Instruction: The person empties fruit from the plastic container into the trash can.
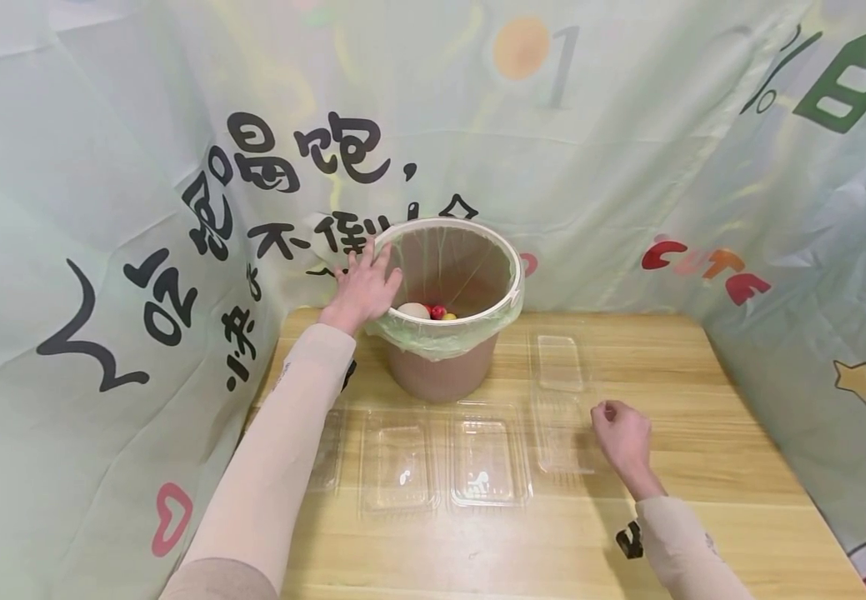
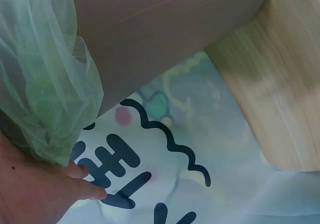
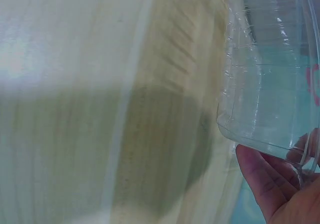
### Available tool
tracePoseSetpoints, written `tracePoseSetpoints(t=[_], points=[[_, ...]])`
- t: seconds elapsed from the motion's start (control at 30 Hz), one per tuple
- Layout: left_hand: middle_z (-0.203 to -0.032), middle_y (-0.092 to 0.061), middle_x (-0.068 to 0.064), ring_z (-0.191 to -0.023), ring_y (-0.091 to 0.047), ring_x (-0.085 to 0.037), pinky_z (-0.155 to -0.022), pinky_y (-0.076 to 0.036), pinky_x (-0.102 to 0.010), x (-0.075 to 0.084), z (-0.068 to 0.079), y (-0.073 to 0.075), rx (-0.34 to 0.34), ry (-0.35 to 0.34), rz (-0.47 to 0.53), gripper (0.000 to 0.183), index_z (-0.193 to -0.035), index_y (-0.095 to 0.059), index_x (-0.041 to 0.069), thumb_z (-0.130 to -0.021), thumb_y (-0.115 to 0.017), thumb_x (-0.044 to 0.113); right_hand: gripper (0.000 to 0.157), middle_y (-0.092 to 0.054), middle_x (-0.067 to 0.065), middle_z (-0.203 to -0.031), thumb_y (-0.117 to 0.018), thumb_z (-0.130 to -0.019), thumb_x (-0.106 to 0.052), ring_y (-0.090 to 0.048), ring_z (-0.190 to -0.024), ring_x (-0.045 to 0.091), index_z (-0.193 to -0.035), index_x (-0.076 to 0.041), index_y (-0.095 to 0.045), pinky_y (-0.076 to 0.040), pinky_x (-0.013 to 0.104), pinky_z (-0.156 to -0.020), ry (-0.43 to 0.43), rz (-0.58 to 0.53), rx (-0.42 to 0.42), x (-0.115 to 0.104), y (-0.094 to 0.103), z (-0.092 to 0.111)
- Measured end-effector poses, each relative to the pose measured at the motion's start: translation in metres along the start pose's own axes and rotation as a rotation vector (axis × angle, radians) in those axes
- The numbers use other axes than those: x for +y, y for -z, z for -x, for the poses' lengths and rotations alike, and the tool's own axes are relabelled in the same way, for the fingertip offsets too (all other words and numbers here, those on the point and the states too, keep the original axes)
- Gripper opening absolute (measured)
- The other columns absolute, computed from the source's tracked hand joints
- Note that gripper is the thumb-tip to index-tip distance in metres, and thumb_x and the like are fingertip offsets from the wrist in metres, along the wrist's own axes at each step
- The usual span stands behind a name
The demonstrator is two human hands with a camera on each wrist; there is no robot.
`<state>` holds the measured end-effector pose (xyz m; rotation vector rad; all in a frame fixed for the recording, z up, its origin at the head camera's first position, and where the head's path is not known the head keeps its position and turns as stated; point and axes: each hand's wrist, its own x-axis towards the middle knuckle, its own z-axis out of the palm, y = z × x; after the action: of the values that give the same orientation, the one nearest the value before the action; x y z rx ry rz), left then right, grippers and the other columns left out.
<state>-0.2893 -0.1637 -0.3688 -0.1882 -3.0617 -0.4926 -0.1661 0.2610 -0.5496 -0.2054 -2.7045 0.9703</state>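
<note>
A brownish bin point(image 1: 440, 375) lined with a pale green plastic bag point(image 1: 443, 340) stands on the wooden table. My left hand point(image 1: 363, 292) lies at the bin's left rim with its fingers spread; the left wrist view shows the fingers point(image 2: 90, 190) beside the hanging bag. Inside are a whitish round thing point(image 1: 412, 311), small red ones point(image 1: 438, 312) and a bit of yellow point(image 1: 450, 317). With my right hand point(image 1: 623, 437) I pinch the edge of a clear plastic box point(image 3: 270, 98), whose hinged lid point(image 1: 560, 364) lies folded open toward the back.
More clear plastic boxes stand in a row before the bin: one in the middle point(image 1: 488, 458), one to its left point(image 1: 400, 462), and another point(image 1: 327, 454) partly behind my left forearm. Printed cloth walls point(image 1: 590, 192) enclose the table point(image 1: 703, 467) on the left, back and right.
</note>
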Motion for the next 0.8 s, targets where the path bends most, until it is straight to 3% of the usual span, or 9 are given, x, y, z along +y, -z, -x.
tracePoseSetpoints(t=[0.13,0.3,0.37,0.53,0.8], points=[[-0.167,0.001,-0.015,-0.149,-0.004,-0.052,-0.114,-0.004,-0.073,-0.001,0.000,0.000,0.006,-0.003,0.000,0.068,-0.161,-0.011,0.017,-0.103,-0.018,0.051,0.030,-0.073,0.022,-0.084,-0.050,-0.094,-0.013,-0.061,-0.060,0.020,-0.097,0.006,-0.073,-0.053,0.039,-0.061,0.002,0.034,0.000,0.004,-0.004,0.002],[-0.167,0.001,-0.016,-0.148,-0.003,-0.052,-0.115,-0.003,-0.072,-0.001,0.000,0.000,0.006,-0.006,0.007,0.068,-0.161,-0.011,0.017,-0.103,-0.018,0.051,0.026,-0.063,0.011,-0.059,-0.050,-0.092,-0.013,-0.046,-0.050,0.016,-0.077,0.000,-0.067,-0.039,0.031,-0.049,-0.018,0.044,-0.033,0.008,-0.008,0.006],[-0.167,0.001,-0.016,-0.148,-0.004,-0.052,-0.115,-0.004,-0.072,-0.001,0.000,0.000,0.007,-0.007,0.007,0.068,-0.161,-0.012,0.017,-0.103,-0.018,0.051,0.026,-0.062,0.010,-0.059,-0.049,-0.091,-0.013,-0.048,-0.050,0.018,-0.076,0.000,-0.067,-0.038,0.030,-0.048,-0.030,0.038,-0.042,0.009,-0.010,0.007],[-0.167,0.000,-0.015,-0.149,-0.005,-0.052,-0.115,-0.005,-0.072,0.000,0.000,-0.001,0.013,-0.008,0.006,0.068,-0.161,-0.013,0.017,-0.103,-0.019,0.051,0.032,-0.074,0.022,-0.085,-0.047,-0.093,-0.015,-0.069,-0.075,0.036,-0.095,0.004,-0.073,-0.054,0.045,-0.064,-0.036,0.048,-0.032,0.013,-0.012,0.008],[-0.167,0.000,-0.016,-0.148,-0.007,-0.053,-0.114,-0.004,-0.074,-0.002,-0.001,0.002,-0.001,-0.006,-0.010,0.069,-0.161,-0.011,0.017,-0.103,-0.020,0.052,0.057,-0.067,0.031,-0.113,-0.041,-0.104,-0.039,-0.064,-0.103,0.048,-0.120,0.010,-0.064,-0.052,0.057,-0.087,-0.072,0.040,-0.157,0.011,-0.005,0.004]])
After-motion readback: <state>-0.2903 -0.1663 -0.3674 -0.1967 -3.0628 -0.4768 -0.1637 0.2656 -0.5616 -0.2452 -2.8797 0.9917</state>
